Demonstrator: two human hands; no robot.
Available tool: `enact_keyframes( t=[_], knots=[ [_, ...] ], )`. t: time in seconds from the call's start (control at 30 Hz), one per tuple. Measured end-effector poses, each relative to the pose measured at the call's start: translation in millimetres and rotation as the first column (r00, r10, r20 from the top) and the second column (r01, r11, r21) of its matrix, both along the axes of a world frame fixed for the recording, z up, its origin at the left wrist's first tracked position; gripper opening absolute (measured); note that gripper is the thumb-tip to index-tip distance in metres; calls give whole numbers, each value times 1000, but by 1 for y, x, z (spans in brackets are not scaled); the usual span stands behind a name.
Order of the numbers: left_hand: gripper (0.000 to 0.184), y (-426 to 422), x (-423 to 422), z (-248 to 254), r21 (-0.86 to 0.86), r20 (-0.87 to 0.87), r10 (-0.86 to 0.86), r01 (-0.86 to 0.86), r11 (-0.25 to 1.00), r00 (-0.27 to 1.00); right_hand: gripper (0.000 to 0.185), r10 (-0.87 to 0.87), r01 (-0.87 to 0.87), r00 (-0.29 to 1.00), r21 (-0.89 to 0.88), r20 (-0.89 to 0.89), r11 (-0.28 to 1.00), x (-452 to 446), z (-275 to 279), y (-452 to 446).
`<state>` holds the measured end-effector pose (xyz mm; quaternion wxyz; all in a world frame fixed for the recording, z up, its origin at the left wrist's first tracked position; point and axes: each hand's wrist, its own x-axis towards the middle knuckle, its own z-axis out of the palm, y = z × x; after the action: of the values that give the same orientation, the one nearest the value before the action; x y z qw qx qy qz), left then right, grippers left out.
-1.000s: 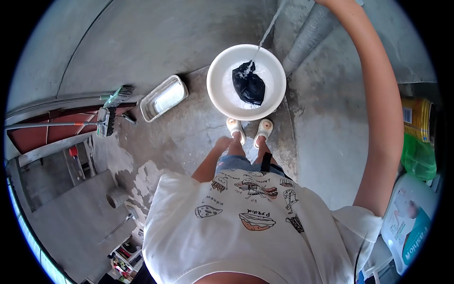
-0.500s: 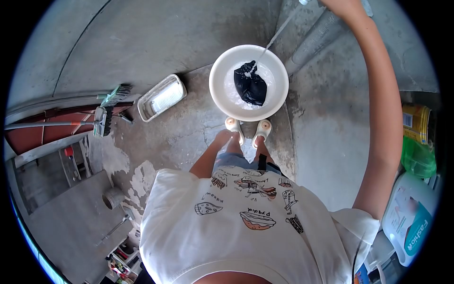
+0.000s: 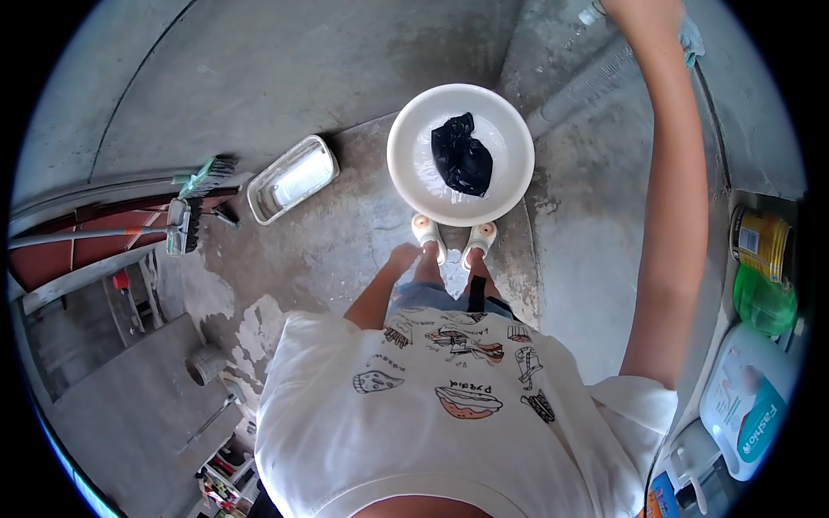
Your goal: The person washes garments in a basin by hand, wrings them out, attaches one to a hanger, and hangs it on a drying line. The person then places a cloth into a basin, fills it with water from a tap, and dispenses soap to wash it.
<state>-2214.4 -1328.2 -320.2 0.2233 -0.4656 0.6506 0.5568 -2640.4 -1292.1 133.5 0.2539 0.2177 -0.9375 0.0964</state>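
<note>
Observed dark cloth (image 3: 462, 160) bunched up inside white basin (image 3: 395, 155), on the floor at far centre, with shiny water around it. Found right hand (image 3: 649, 22) raised to the far right, partly cut off by the upper edge of view, just beside short pale spout (image 3: 591, 13). Could not tell how far open or whether gripping anything. Found left hand (image 3: 404, 254) lowered in front of the left leg, well apart from the cloth. Could not make out finger spread or any hold. Noted white clogs (image 3: 425, 228) just nearer than the basin. Saw pale rectangular tub (image 3: 294, 177) left of the basin, green broom (image 3: 207, 178) farther left. Recorded at right, far to near: yellow container (image 3: 760, 244), green bottle (image 3: 766, 300), large labelled jug (image 3: 744, 401).
</note>
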Motion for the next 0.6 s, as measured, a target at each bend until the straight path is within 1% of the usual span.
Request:
enact_keyframes(
  t=[0.03,0.07,0.1,0.13,0.17,0.2,0.23,0.27,0.3,0.33,0.37,0.4,0.43,0.47,0.5,0.53,0.57,0.6],
  knots=[
    [29,-1,-1,3,7,-3,0,0,1000,1000,31,-24,23,999,-35,-33,999,-2,-2,-2],
    [26,-1,-4,12,-141,-6,-81,79,987,997,32,-49,45,997,-67,-65,997,-2,-2,-5],
    [24,-3,-12,21,-286,0,-159,153,946,987,32,-48,44,996,-55,-71,998,0,-3,-8],
    [24,-3,-25,35,-274,-9,-158,149,950,987,32,-104,95,990,-97,-93,991,6,-2,-9],
    [21,-4,-44,53,-418,-43,-138,107,902,990,33,-158,142,981,-140,-114,980,9,-3,-13],
    [19,-7,-60,63,-548,-78,-119,57,834,990,27,-215,208,975,-105,-59,972,1,-5,-14],
    [17,-11,-76,59,-633,-212,-193,16,774,958,23,-269,268,963,-65,-7,961,-9,-9,-12],
    [16,-19,-94,53,-703,-332,-272,-45,709,903,28,-106,107,994,-163,15,981,1,-13,-6],
    [25,-29,-118,59,-652,-302,-313,45,757,900,42,65,-58,998,-262,20,963,19,-22,5],
    [25,-37,-139,55,-642,-324,-290,16,767,900,44,159,-285,942,-456,-294,843,34,-50,12],
    [33,-46,-164,45,-639,-361,-365,58,767,858,45,158,-415,886,-595,-435,688,57,-83,23],
    [43,-54,-188,33,-637,-398,-433,95,765,809,41,259,-492,870,-701,-420,516,75,-136,50],
    [49,-59,-212,21,-676,-338,-442,113,728,831,40,431,-464,855,-798,-289,386,98,-202,62],
    [56,-62,-230,6,-711,-268,-449,139,689,852,46,420,-163,894,-761,155,627,119,-269,65],
    [55,-65,-247,-21,-686,-273,-406,120,718,872,57,351,-182,759,-339,548,923,123,-307,46],
    [55,-65,-255,-43,-671,-275,-384,110,734,881,69,345,-266,684,-221,642,938,130,-359,32],
    [53,-65,-260,-60,-741,-186,-442,170,649,878,80,361,-277,621,-236,696,931,135,-421,34],
    [51,-66,-264,-79,-796,-88,-487,232,559,869,83,291,-370,622,-54,727,927,137,-454,22]
  ],
)
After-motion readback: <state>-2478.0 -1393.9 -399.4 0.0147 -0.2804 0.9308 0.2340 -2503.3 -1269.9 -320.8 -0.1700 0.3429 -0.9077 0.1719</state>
